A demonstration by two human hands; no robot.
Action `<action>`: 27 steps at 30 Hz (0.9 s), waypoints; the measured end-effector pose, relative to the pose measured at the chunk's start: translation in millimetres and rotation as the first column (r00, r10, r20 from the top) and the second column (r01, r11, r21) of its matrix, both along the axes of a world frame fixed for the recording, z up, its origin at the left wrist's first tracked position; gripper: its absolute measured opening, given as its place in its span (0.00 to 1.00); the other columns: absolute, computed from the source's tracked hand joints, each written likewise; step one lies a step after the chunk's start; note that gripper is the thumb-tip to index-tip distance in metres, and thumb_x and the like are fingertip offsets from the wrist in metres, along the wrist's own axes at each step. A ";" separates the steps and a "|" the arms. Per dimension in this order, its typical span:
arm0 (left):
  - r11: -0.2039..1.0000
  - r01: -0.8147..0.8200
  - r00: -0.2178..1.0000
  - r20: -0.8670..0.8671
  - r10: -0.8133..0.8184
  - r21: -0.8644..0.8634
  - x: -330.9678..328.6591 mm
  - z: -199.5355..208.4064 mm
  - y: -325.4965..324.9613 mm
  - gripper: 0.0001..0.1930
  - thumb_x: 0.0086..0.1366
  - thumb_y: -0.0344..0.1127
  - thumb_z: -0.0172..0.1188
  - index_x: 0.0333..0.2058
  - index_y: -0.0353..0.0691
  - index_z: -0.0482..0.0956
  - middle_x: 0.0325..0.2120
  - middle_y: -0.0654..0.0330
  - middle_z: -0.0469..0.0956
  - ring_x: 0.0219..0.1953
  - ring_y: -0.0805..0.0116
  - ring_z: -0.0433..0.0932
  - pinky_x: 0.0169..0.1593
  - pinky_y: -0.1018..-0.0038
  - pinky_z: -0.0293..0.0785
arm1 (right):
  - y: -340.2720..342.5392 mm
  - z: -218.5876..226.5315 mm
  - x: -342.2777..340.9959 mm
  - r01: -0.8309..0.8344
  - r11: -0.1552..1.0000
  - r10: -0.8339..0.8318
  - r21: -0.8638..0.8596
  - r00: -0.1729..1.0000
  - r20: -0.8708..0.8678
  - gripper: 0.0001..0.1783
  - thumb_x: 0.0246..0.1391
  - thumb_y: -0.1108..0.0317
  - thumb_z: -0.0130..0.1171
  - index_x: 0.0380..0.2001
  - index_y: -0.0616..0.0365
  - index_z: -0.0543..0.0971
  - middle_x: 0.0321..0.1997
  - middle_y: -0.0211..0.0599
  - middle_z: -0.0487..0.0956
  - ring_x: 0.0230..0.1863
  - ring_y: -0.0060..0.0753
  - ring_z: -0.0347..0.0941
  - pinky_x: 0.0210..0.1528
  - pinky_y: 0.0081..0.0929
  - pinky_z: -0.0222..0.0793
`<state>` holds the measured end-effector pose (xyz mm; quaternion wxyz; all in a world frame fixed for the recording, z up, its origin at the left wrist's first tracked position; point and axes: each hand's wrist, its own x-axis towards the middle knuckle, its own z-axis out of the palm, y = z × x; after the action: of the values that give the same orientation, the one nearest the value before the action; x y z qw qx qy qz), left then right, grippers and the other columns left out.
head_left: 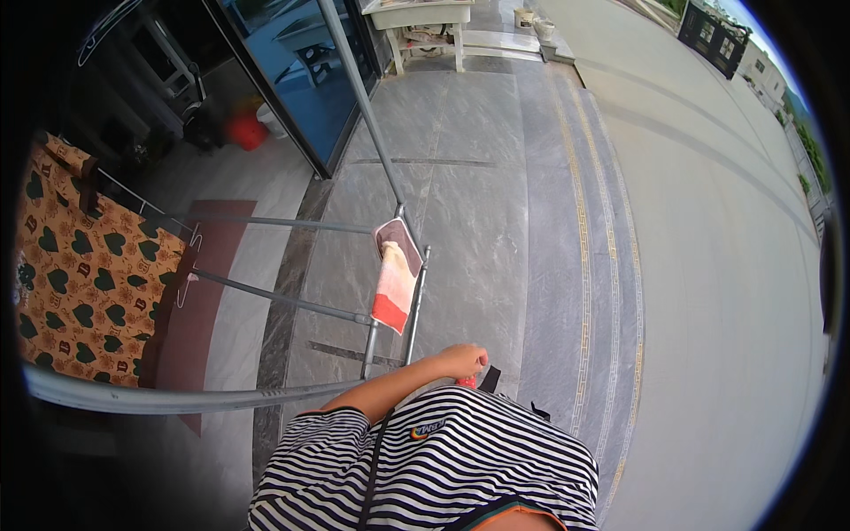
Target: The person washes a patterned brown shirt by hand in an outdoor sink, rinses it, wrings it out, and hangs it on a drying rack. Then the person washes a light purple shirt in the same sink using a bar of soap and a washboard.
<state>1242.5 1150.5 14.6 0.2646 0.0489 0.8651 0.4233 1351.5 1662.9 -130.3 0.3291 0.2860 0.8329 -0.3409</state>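
My left hand is in front of my striped shirt, with the forearm bent across my body. Its fingers look curled closed. Just beneath it a small red patch with pale dots shows, too little to name, and beside that a black strap. Whether the fingers grip either one is hidden. Ahead of this hand, a red, peach and brown towel hangs over the end of a metal drying rack, apart from the hand. My right hand does not show.
An orange blanket with dark green hearts hangs on the rack at left, near white hangers. Behind it stand a glass door and a red bucket. A white sink is far ahead; patterned step edges run along the right.
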 end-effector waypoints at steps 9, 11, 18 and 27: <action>0.981 0.091 0.995 0.052 -0.083 -0.170 -223.1 1.8 -38.2 0.13 0.62 0.39 0.60 0.41 0.39 0.80 0.36 0.52 0.82 0.41 0.53 0.80 0.45 0.60 0.75 | -29.6 -22.0 -235.2 0.128 0.992 -0.125 -0.019 0.985 0.122 0.17 0.54 0.71 0.56 0.48 0.64 0.78 0.33 0.44 0.83 0.25 0.35 0.82 0.23 0.31 0.78; 0.988 0.091 0.996 0.031 -0.088 -0.126 -273.7 4.0 -39.9 0.14 0.63 0.39 0.60 0.43 0.38 0.79 0.36 0.52 0.82 0.40 0.54 0.80 0.45 0.61 0.75 | -27.6 -41.1 -300.7 0.116 0.993 -0.112 -0.023 0.984 0.137 0.17 0.54 0.71 0.56 0.47 0.65 0.78 0.32 0.44 0.83 0.25 0.35 0.82 0.23 0.30 0.79; 0.986 -0.137 0.973 0.198 0.116 0.097 -445.0 19.2 -71.2 0.15 0.66 0.39 0.60 0.47 0.38 0.79 0.37 0.55 0.82 0.41 0.65 0.80 0.48 0.69 0.75 | -51.6 -56.9 -616.3 0.032 0.993 -0.027 -0.115 0.999 0.048 0.16 0.53 0.72 0.56 0.44 0.65 0.80 0.30 0.45 0.83 0.24 0.35 0.82 0.22 0.29 0.79; 0.721 -0.635 0.749 -0.006 0.663 0.278 -656.7 109.7 -208.0 0.14 0.65 0.32 0.61 0.49 0.37 0.78 0.40 0.61 0.81 0.40 0.73 0.78 0.45 0.74 0.76 | -300.5 -35.1 -1015.1 -0.656 0.754 0.605 0.035 0.672 -0.427 0.14 0.55 0.62 0.58 0.42 0.56 0.83 0.37 0.46 0.85 0.37 0.45 0.82 0.44 0.37 0.78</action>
<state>585.7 942.4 124.3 0.0448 -0.2010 0.7771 0.5947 336.5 1362.4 -165.4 0.2598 -0.1189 0.9073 -0.3084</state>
